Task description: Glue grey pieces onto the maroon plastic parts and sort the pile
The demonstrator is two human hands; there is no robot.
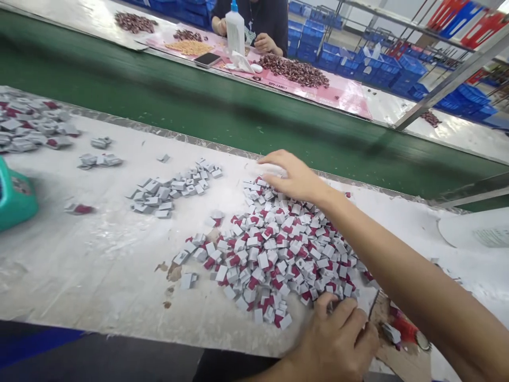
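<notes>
pile (274, 249): partly hidden by right forearm (374, 246) | teal container (18, 199): cut off left | white tub (457, 231): cut off right, lettering (491, 236) blurred

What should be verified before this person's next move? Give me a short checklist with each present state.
1. Right hand free: ok; thumb and fingers are apart over the pile's far side, nothing visible between them.
2. Left hand free: cannot tell; its curled fingers hide what is beneath, at the pile's near edge.
3. Pile of gray-and-maroon pieces fully gathered: not ok; a stray gray piece lies off its left side.
4. Smaller gray cluster apart from the pile: ok; a gap separates them.
5. Cardboard scrap free of items: not ok; a red object lies on it.
</notes>
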